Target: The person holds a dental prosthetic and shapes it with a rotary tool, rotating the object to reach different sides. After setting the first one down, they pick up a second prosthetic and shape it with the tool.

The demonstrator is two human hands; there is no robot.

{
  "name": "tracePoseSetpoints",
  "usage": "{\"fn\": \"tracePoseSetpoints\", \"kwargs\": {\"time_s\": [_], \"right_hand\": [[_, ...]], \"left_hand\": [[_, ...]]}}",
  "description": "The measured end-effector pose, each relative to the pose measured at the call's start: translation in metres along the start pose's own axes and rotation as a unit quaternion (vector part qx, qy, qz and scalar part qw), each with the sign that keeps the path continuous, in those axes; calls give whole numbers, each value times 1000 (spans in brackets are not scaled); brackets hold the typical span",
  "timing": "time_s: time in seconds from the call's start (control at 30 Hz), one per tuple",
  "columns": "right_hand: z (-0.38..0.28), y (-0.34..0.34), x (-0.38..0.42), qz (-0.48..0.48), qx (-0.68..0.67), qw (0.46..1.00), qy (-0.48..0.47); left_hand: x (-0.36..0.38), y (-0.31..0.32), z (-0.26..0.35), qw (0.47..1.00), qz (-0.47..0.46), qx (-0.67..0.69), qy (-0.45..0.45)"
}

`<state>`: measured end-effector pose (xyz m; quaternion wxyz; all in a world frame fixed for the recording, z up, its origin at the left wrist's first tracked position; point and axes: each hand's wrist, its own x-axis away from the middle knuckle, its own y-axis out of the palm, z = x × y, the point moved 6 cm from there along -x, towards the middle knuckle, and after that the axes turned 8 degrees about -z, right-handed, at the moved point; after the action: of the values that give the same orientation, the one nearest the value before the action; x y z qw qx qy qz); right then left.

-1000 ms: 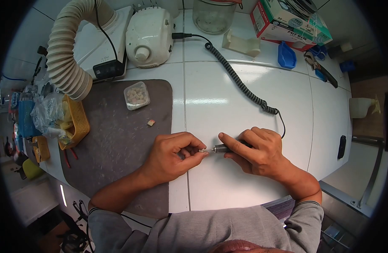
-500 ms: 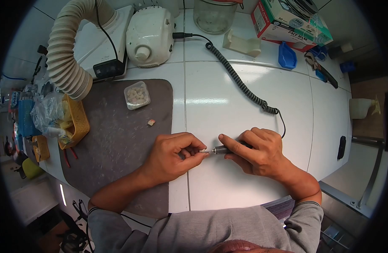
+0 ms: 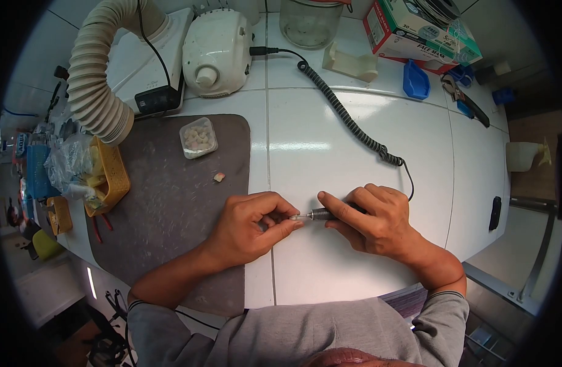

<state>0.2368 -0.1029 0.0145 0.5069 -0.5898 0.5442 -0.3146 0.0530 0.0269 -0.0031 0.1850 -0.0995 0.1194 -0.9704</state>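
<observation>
My right hand (image 3: 376,220) is closed around a rotary handpiece (image 3: 321,214), its index finger stretched along the top. The thin metal bit (image 3: 303,216) points left and meets the fingertips of my left hand (image 3: 253,223). Thumb and index finger of that hand are pinched together at the bit's tip; whatever small thing they hold is mostly hidden. From the handpiece side, a coiled black cord (image 3: 348,116) runs up to a white control box (image 3: 217,52). Up and left of my hands, a small pale and reddish piece (image 3: 219,177) lies on the dark mat (image 3: 171,244).
A clear plastic tub (image 3: 199,139) of small pale pieces stands on the mat. A ribbed hose (image 3: 91,73) hangs at the upper left, above a yellow basket (image 3: 113,177). At the back are a glass jar (image 3: 310,24), a blue tray (image 3: 416,81) and boxes (image 3: 415,33).
The handpiece and its bit have shifted very slightly upward, and my left fingertips have moved a touch. Everything else is in the same place.
</observation>
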Motion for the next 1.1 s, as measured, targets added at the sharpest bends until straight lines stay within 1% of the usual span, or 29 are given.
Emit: {"fn": "tracePoseSetpoints", "kwargs": {"time_s": [0.23, 0.33, 0.43, 0.53, 0.63, 0.73, 0.83, 0.93, 1.03, 1.1], "right_hand": [[0, -1, 0, 5, -3, 1000, 8], [1, -1, 0, -2, -13, 1000, -7], [1, -1, 0, 8, -13, 1000, 10], [1, -1, 0, 2, -16, 1000, -6], [1, -2, -1, 7, -13, 1000, 11], [1, -1, 0, 1, -17, 1000, -9], [1, -2, -2, 7, -16, 1000, 6], [2, -2, 0, -1, -19, 1000, -7], [2, -2, -1, 6, -19, 1000, 6], [2, -2, 0, 3, -18, 1000, -2]], "left_hand": [[0, 0, 1, 1000, 2, 2, 0], [0, 0, 0, 1000, 3, 9, 0], [0, -1, 2, 1000, 10, 4, 0], [1, -1, 1, 1000, 6, 6, 1], [0, -1, 2, 1000, 4, 16, -8], [0, -1, 2, 1000, 3, 10, -2], [0, -2, 2, 1000, 4, 10, -4], [1, -2, 2, 1000, 4, 7, -8], [1, -2, 2, 1000, 6, 13, -9], [1, -1, 1, 1000, 3, 11, -6]]}}
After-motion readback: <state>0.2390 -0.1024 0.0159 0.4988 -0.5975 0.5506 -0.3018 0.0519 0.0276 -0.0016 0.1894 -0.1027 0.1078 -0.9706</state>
